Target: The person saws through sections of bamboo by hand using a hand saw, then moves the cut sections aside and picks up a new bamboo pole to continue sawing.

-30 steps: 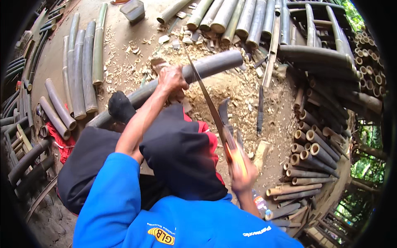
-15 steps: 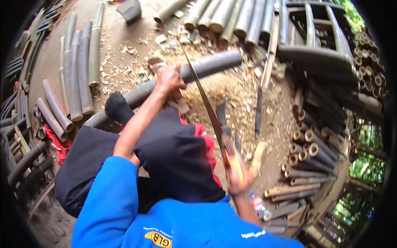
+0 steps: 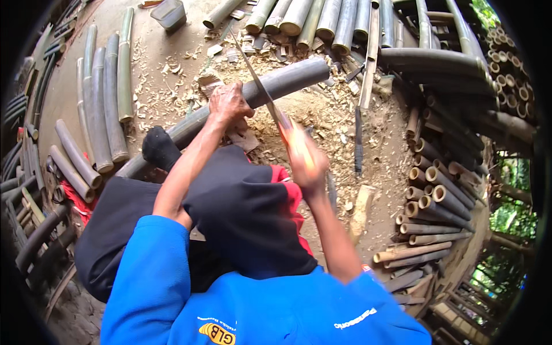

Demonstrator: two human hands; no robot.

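View from the head, looking down. The left hand [image 3: 229, 104] rests clenched on a long dark bamboo pole [image 3: 287, 80] that lies slanted across the dirt ground [image 3: 167, 52], amid pale wood chips [image 3: 172, 98]. The right hand [image 3: 309, 168] is clenched around the orange handle of a long knife [image 3: 261, 92]; its blade crosses over the pole just beside the left hand. Hand and handle are blurred, so the exact grip is hard to make out.

A grey rectangular tub [image 3: 168, 14] stands at the top, cut by the frame edge. Green bamboo lengths [image 3: 103, 103] lie in a row at left; cut bamboo ends [image 3: 437, 195] are stacked at right. Yellow and white markings show on the blue shirt [image 3: 253, 316] at the lower edge. Dark trousers hide the pole's near end; a black sock [image 3: 160, 146] touches it.
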